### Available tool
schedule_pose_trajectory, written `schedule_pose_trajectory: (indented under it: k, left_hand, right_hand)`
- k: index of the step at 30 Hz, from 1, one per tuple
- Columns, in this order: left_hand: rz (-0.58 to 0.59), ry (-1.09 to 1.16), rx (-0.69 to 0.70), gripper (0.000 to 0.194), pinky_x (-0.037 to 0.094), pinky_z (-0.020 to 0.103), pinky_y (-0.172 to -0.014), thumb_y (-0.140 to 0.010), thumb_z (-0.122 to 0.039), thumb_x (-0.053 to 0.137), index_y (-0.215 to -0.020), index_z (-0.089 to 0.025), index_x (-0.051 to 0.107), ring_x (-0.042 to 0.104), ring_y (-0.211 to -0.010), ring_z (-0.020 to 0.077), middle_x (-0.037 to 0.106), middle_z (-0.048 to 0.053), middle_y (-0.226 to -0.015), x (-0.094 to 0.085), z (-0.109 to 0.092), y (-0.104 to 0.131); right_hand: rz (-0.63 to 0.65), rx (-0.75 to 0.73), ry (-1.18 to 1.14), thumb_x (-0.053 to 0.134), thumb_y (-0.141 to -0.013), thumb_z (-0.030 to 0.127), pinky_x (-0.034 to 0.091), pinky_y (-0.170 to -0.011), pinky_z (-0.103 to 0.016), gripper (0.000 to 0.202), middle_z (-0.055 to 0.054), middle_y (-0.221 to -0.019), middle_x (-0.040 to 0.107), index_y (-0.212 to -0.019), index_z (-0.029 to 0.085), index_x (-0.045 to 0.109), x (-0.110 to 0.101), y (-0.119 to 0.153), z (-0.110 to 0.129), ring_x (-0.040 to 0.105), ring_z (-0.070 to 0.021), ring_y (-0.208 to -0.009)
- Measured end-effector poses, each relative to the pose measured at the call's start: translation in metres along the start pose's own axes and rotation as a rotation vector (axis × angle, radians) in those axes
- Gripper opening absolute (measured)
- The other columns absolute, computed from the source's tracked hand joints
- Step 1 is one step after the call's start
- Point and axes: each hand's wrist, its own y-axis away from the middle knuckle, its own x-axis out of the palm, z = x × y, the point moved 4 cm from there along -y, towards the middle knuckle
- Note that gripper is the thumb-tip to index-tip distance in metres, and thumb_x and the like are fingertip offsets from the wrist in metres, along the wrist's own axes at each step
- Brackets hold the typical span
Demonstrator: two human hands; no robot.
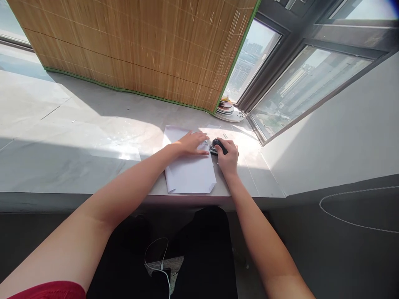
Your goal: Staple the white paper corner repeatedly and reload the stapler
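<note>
White paper sheets (190, 176) lie near the front edge of the ledge, with the lower corners folded or bent. My left hand (193, 144) rests flat on their upper part, fingers stretched toward the right edge. At that edge, my right hand (228, 155) is wrapped round a small black tool (219, 145) with metal parts and a flat base, by its look a hole punch. It stands against the sheets' right side. Whether paper sits in its slot cannot be made out.
A green-edged bamboo blind (140, 50) hangs over the ledge (62, 166). Stacked plates (226, 110) stand in the corner by the window (311, 83). A white cable (162, 270) lies below, near my legs. A thin cord (343, 222) loops at the right.
</note>
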Motion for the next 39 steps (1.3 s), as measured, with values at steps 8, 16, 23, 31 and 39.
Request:
schedule_pose_trajectory:
  k: [8,16,23,31,39]
  left_hand:
    - [0.181,0.049,0.075,0.095,0.005,0.064,-0.136,-0.093,-0.077,0.059,-0.171,-0.028,0.034,0.022,-0.169,0.0367,0.03,0.012,-0.181,0.008,-0.013,0.006]
    - [0.174,0.048,0.064,0.092,0.005,0.065,-0.136,-0.097,-0.075,0.053,-0.172,-0.026,0.033,0.021,-0.169,0.0366,0.032,0.013,-0.18,0.008,-0.014,0.004]
    - [0.171,0.056,0.067,0.093,0.003,0.065,-0.136,-0.097,-0.075,0.053,-0.173,-0.027,0.031,0.02,-0.169,0.0369,0.031,0.013,-0.181,0.009,-0.012,0.004]
    - [0.141,0.048,0.068,0.088,0.007,0.064,-0.135,-0.097,-0.073,0.055,-0.169,-0.027,0.037,0.025,-0.168,0.0352,0.035,0.013,-0.179,0.009,-0.013,0.005]
    - [0.143,0.059,0.058,0.089,0.004,0.063,-0.136,-0.097,-0.073,0.057,-0.17,-0.028,0.036,0.024,-0.168,0.0354,0.036,0.012,-0.179,0.01,-0.012,0.004]
  right_hand:
    - [-0.01,-0.077,-0.017,0.057,-0.103,0.029,0.042,-0.116,-0.06,0.031,-0.008,-0.116,0.073,-0.125,0.028,0.078,0.001,-0.003,-0.006,0.068,-0.0264,-0.109]
    - [-0.003,-0.085,-0.029,0.055,-0.102,0.028,0.042,-0.116,-0.059,0.031,-0.007,-0.116,0.074,-0.121,0.029,0.08,0.001,-0.002,-0.006,0.067,-0.0267,-0.11]
    - [0.004,-0.081,0.009,0.053,-0.102,0.026,0.043,-0.113,-0.059,0.034,-0.008,-0.118,0.073,-0.123,0.029,0.079,0.002,-0.001,-0.004,0.065,-0.0267,-0.111]
    - [0.037,-0.029,0.079,0.052,-0.103,0.027,0.043,-0.112,-0.06,0.036,-0.009,-0.12,0.071,-0.125,0.031,0.079,0.003,0.002,0.0,0.057,-0.0301,-0.117]
    - [0.045,-0.028,0.139,0.05,-0.103,0.028,0.037,-0.113,-0.063,0.037,-0.008,-0.122,0.072,-0.125,0.034,0.079,0.004,0.003,0.003,0.056,-0.0308,-0.116]
